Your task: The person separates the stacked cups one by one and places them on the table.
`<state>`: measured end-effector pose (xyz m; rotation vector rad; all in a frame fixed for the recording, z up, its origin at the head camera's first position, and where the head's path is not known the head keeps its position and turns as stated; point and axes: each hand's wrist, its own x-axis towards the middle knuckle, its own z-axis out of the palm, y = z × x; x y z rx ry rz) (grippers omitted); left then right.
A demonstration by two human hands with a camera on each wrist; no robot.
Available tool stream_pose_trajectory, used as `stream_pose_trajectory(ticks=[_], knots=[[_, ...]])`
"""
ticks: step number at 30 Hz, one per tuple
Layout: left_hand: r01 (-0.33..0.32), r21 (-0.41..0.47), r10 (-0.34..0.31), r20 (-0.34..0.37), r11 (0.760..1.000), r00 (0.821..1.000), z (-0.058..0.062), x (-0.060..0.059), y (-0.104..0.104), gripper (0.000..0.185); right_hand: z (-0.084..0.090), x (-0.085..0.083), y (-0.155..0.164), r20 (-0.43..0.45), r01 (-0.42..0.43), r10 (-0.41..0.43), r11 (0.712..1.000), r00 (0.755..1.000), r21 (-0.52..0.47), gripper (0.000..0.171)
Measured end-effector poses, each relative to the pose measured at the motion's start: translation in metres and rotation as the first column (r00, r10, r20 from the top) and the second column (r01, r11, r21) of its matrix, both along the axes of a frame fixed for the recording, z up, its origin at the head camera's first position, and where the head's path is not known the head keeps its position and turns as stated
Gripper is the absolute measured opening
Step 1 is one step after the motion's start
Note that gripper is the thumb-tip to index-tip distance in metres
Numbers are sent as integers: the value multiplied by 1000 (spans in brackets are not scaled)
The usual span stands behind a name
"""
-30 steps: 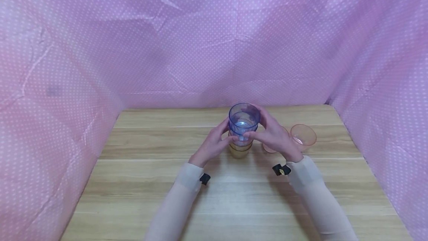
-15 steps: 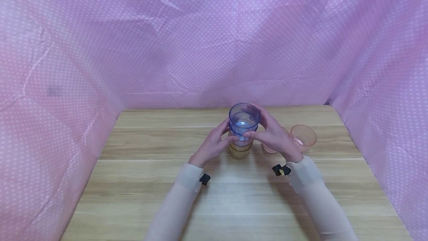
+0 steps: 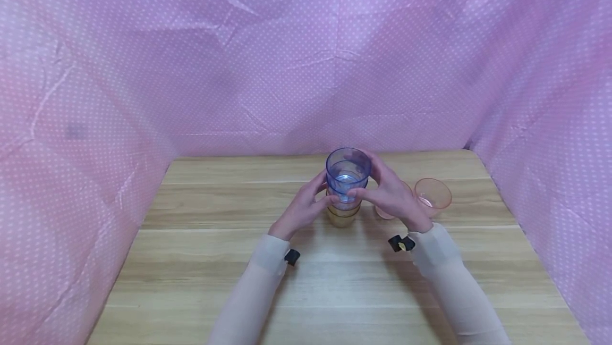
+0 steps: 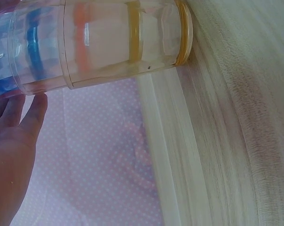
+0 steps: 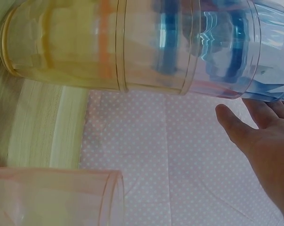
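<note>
Almost nothing has moved since the earlier frames: both hands and the nested stack of cups [image 3: 345, 191] sit as they did, with only a slight shift of the whole view to the left.

We have the stack standing upright on the wooden surface [image 3: 201, 276], toward the middle of its far edge. A blue cup [image 3: 348, 170] is on top, seated in clear and orange-banded cups, with a yellow cup [image 3: 342, 216] at the base. Our left hand [image 3: 306, 207] touches the stack's left side with gently bent fingers; the wrist view shows its fingertips [image 4: 34, 109] at the wall near the blue band. Our right hand [image 3: 389, 192] curves round the right side, thumb [image 3: 360, 193] laid across the front below the blue rim. Neither hand looks clenched; whether they squeeze or merely steady it we cannot tell.

We judge these to be thin, clear plastic cups: light, fairly stiff but likely to flex or crack under a hard pinch, and smooth enough to slip. Nested loosely, the top cup may lift away alone, so we would hold low, across two walls, or support the base.

Two pink cups stand just right of the stack: one [image 3: 432, 193] in plain view, the other [image 3: 382, 212] mostly hidden behind our right hand.
</note>
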<state>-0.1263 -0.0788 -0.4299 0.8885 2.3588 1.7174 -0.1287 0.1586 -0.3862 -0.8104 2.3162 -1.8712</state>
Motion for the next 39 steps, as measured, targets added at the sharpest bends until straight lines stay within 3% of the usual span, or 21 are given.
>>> stream_pose_trajectory(ticks=[19, 26, 39], knots=[[2, 7, -2, -19, 1000, 1000, -2, -1, 0, 73, 2, 4, -2, 35, 47, -46, 999, 998, -15, 89], [-18, -9, 19, 26, 1000, 999, -2, 1, 0, 72, 2, 5, -2, 37, 66, -65, 998, 997, -25, 88], [-20, -2, 20, 24, 1000, 1000, -2, 0, -1, 72, 8, 7, -6, -114, 11, -29, 988, 993, -153, 86]])
